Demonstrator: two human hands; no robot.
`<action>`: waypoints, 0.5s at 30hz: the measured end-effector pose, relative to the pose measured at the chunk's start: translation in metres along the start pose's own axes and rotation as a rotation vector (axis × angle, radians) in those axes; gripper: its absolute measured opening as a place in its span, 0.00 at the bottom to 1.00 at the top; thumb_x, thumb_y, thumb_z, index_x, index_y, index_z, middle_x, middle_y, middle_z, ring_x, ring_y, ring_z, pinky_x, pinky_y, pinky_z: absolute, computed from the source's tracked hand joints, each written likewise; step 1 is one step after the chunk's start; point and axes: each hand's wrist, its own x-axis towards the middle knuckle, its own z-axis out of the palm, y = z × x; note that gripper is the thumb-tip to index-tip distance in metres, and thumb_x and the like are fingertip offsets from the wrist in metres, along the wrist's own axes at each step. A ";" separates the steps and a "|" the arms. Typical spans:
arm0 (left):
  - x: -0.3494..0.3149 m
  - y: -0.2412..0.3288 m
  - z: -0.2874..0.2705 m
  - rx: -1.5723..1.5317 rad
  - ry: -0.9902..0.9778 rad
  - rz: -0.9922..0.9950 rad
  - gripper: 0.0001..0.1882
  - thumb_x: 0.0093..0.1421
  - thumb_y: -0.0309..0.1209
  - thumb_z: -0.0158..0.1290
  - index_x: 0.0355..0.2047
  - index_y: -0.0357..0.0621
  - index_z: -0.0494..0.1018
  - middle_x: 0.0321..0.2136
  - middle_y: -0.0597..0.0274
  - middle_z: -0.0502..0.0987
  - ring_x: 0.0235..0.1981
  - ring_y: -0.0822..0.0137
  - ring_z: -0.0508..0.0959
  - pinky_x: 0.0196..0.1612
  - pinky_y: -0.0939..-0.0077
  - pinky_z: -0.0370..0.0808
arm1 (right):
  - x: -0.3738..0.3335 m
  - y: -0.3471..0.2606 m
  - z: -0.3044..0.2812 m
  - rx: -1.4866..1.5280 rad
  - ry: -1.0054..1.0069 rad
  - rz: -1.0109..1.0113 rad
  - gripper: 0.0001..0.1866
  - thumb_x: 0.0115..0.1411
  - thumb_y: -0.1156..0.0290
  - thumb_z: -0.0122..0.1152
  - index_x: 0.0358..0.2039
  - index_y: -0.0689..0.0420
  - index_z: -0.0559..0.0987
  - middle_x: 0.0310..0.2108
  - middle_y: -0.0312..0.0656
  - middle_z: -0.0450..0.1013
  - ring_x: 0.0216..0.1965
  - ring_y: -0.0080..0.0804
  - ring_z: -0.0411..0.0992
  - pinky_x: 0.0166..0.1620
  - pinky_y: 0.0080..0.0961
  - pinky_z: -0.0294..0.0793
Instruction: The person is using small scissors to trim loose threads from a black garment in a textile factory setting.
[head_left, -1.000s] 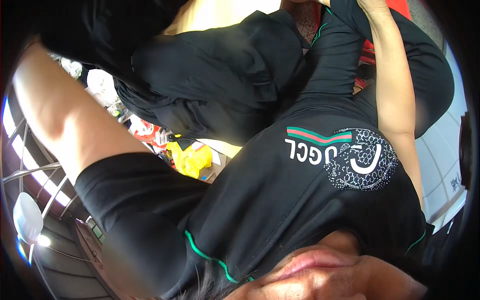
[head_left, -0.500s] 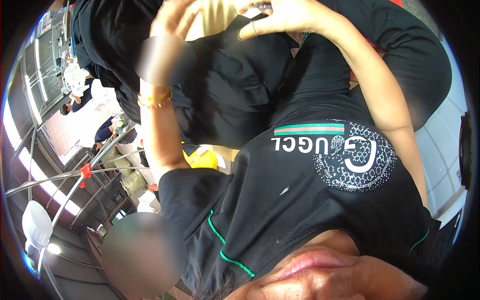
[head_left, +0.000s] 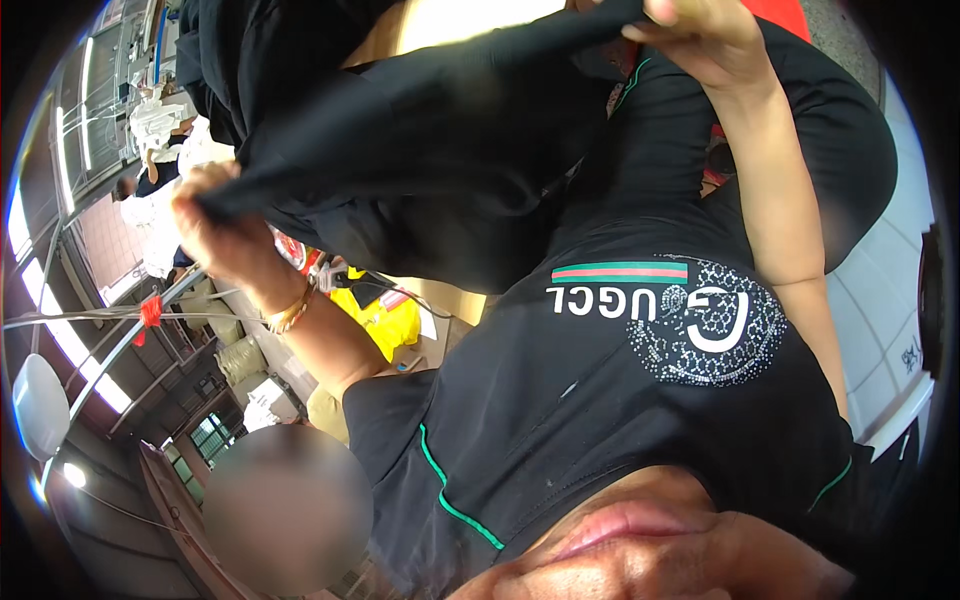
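Observation:
A large piece of black cloth (head_left: 430, 120) stretches across my lap, pulled out between my two hands. My left hand (head_left: 225, 230), with a gold bracelet at the wrist, is closed on the cloth's left end and slightly blurred. At the upper right, my right hand (head_left: 715, 40) pinches the other end near the picture's top edge. Part of that hand is cut off. More dark fabric (head_left: 250, 70) lies bunched behind the stretched piece, its folds hard to tell apart.
A pale tabletop (head_left: 450, 25) shows beyond the cloth. Bright yellow material (head_left: 385, 325) lies beside my left arm. Metal poles with a red tie (head_left: 150, 312) and a white lamp (head_left: 40, 400) stand left. A person (head_left: 155, 175) works farther off. White tiles (head_left: 870, 310) are at right.
My hands have moved apart: the left went left and down, the right moved right. Both now hold the black cloth, which has been raised and stretched between them.

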 end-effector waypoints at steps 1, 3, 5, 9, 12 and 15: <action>-0.014 0.028 -0.012 -0.078 -0.019 -0.046 0.19 0.74 0.41 0.44 0.28 0.43 0.65 0.22 0.65 0.61 0.26 0.68 0.61 0.34 0.67 0.62 | 0.010 0.013 0.006 0.061 -0.171 -0.034 0.10 0.57 0.78 0.72 0.27 0.59 0.76 0.23 0.36 0.71 0.25 0.25 0.66 0.31 0.26 0.62; -0.035 0.046 -0.030 0.121 -0.276 -0.279 0.17 0.72 0.37 0.46 0.29 0.37 0.69 0.24 0.61 0.68 0.27 0.65 0.67 0.34 0.68 0.66 | 0.017 0.020 0.034 0.187 -0.379 -0.144 0.08 0.57 0.78 0.72 0.26 0.62 0.79 0.24 0.39 0.75 0.27 0.26 0.70 0.32 0.26 0.67; -0.053 0.052 -0.030 0.668 -0.270 -0.714 0.12 0.69 0.32 0.56 0.38 0.32 0.78 0.38 0.59 0.81 0.39 0.71 0.77 0.46 0.76 0.73 | -0.001 0.050 0.045 0.164 -0.461 0.112 0.06 0.56 0.77 0.70 0.33 0.60 0.81 0.26 0.38 0.80 0.33 0.27 0.81 0.35 0.23 0.78; -0.061 0.004 -0.032 0.824 -0.539 -0.912 0.13 0.68 0.34 0.59 0.31 0.37 0.73 0.21 0.75 0.66 0.26 0.80 0.62 0.29 0.80 0.61 | -0.011 0.092 0.089 0.067 -0.660 0.545 0.10 0.57 0.72 0.73 0.37 0.64 0.83 0.33 0.37 0.83 0.36 0.18 0.78 0.41 0.20 0.76; -0.044 -0.002 0.026 0.876 -0.488 -0.719 0.15 0.69 0.35 0.58 0.32 0.34 0.74 0.20 0.66 0.72 0.23 0.76 0.68 0.27 0.78 0.66 | -0.017 0.105 0.086 -0.231 -0.741 0.644 0.14 0.60 0.71 0.68 0.43 0.68 0.83 0.36 0.43 0.83 0.37 0.28 0.79 0.44 0.24 0.77; -0.031 -0.001 0.085 0.878 -0.484 -0.483 0.12 0.67 0.35 0.60 0.37 0.35 0.77 0.22 0.60 0.75 0.23 0.73 0.70 0.29 0.77 0.69 | -0.018 0.101 0.078 -0.317 -0.760 0.643 0.16 0.62 0.68 0.66 0.46 0.67 0.83 0.40 0.46 0.84 0.42 0.28 0.80 0.47 0.25 0.78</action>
